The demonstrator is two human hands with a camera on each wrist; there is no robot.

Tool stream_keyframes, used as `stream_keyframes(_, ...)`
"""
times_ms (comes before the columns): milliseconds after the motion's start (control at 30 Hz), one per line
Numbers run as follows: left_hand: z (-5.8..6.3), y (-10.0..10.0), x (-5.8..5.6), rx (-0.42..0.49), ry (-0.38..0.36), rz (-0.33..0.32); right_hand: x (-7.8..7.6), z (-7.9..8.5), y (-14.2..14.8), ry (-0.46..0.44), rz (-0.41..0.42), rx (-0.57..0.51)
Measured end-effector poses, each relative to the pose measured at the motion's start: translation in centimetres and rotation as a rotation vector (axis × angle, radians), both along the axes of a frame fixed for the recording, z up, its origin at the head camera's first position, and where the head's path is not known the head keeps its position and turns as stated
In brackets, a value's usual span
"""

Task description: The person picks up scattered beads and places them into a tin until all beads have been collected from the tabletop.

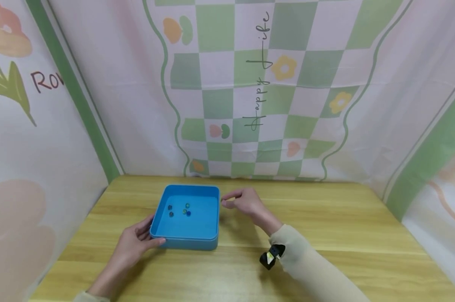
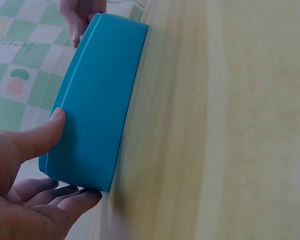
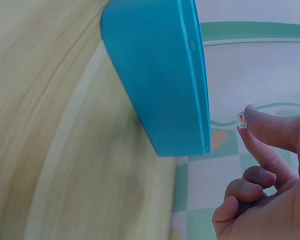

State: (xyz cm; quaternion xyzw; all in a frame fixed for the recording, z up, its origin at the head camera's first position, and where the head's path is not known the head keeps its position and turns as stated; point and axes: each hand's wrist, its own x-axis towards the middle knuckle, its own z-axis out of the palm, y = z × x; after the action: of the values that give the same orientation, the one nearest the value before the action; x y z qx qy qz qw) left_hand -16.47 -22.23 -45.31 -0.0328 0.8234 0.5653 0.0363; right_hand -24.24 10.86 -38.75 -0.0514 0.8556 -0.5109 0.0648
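Note:
A square blue plastic box (image 1: 189, 244) without a lid stands on the table, with several small glass marbles (image 1: 188, 213) lying on its floor. My left hand (image 1: 131, 245) holds the box's near left corner. In the left wrist view the thumb (image 2: 42, 137) presses one wall while the other fingers lie against the adjoining side. Just outside the box's right wall, my right hand (image 1: 246, 202) pinches a clear marble (image 3: 241, 120) between thumb and index fingertip. Its other fingers (image 3: 245, 190) are curled toward the palm.
The wood-grain table (image 1: 325, 222) extends around the box on all sides. A patterned curtain (image 1: 250, 105) hangs behind its far edge, with printed cloth walls at left and right. A small black device (image 1: 271, 256) sits at my right wrist.

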Motion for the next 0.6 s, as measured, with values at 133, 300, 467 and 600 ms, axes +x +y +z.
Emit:
stream_keyframes(133,0.0,-0.1,0.1,-0.013,0.007,-0.003,-0.2,0.3,-0.8,-0.003,0.014,-0.009)
stream_keyframes(300,0.1,0.0,0.1,-0.014,0.009,-0.011,-0.2,0.8,-1.8,0.021,0.046,-0.011)
stream_keyframes(467,0.1,0.0,0.2,-0.015,0.003,-0.007,-0.1,1.1,-2.9,0.016,0.057,0.001)
stream_keyframes(600,0.1,0.0,0.1,-0.019,0.006,-0.005,-0.2,1.2,-3.8,0.017,0.070,0.002)
